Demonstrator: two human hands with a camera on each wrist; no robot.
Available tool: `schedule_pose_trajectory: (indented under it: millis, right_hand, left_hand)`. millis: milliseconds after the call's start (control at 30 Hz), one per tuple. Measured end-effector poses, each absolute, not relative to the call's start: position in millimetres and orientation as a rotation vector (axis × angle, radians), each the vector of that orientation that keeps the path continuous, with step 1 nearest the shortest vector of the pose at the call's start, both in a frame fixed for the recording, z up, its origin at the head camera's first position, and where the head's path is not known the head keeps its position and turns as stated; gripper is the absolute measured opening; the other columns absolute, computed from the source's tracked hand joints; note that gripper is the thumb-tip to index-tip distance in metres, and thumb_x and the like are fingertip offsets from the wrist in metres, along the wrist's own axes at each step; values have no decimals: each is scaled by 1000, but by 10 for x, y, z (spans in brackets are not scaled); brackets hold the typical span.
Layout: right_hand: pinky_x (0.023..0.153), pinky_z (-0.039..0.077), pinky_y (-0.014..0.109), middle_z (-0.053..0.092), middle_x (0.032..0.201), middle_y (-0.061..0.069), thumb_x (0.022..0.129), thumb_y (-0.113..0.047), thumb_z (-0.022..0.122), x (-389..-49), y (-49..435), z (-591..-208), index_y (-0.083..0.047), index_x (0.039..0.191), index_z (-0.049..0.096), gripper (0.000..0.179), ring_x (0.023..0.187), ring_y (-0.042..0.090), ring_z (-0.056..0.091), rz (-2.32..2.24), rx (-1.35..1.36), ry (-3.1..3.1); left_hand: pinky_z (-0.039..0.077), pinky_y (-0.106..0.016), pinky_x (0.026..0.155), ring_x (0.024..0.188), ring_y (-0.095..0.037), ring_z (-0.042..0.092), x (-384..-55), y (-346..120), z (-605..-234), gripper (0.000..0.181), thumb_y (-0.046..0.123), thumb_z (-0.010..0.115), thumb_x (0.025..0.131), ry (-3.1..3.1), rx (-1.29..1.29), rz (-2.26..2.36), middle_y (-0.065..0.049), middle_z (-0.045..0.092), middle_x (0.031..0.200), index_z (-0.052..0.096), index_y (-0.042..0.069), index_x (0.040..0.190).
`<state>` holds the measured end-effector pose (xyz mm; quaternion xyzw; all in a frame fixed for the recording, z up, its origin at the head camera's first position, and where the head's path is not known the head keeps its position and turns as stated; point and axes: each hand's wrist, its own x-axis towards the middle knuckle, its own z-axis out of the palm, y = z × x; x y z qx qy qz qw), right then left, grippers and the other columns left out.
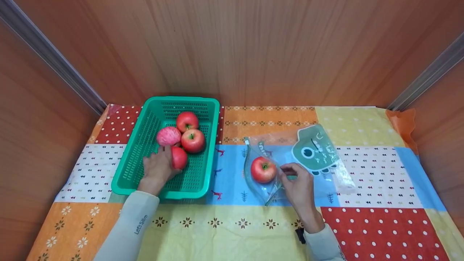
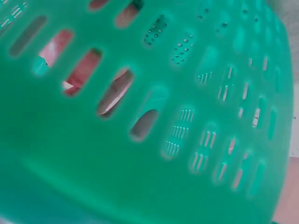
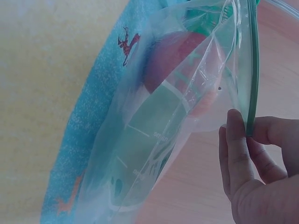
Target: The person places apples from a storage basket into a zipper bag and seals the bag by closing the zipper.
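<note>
Inside the green slotted basket, my left hand grips a red apple, fingers on its far left and thumb at its near side. A paler apple and two more red ones touch or lie close beyond it. Only the basket's wall fills the left wrist view, with bits of hand and apple behind the slots. My right hand pinches the green zip edge of a clear zip bag between thumb and fingers. One apple sits just within the bag's mouth.
A patchwork-print cloth covers the table. Wood-grain panels stand at the back and both sides. The bag's green cartoon print lies to the right, its far end flat on the cloth.
</note>
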<state>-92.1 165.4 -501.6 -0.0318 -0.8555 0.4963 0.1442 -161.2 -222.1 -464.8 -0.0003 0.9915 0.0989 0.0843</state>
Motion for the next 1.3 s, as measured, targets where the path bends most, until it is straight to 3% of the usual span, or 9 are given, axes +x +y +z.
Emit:
schedule_pose_trajectory:
  millis: [300, 567, 1300]
  right_hand:
    - [86, 61, 52, 76, 100, 14, 90, 7, 76, -918, 1644, -5006, 1, 103, 78, 15, 91, 30, 75, 1416, -107, -2485]
    - [87, 62, 51, 76, 101, 16, 90, 8, 76, -912, 1648, -5005, 2, 104, 77, 15, 91, 31, 75, 1416, -125, -2493]
    - [83, 62, 47, 76, 100, 17, 90, 8, 76, -900, 1656, -5014, 2, 103, 78, 15, 90, 31, 75, 1409, -90, -2480]
  left_hand:
    - [44, -74, 100, 113, -57, 61, -1499, -2235, -4633, 83, 25, 91, 80, 3033, -24, 306, -35, 59, 124, 45, -7, 141]
    - [49, -67, 89, 105, -53, 63, -1405, -2178, -4620, 75, 25, 91, 80, 3168, -15, 385, -34, 61, 116, 51, -6, 135]
    - [47, -63, 94, 116, -50, 57, -1228, -2139, -4587, 83, 20, 95, 78, 3250, 23, 611, -32, 58, 129, 49, -3, 143]
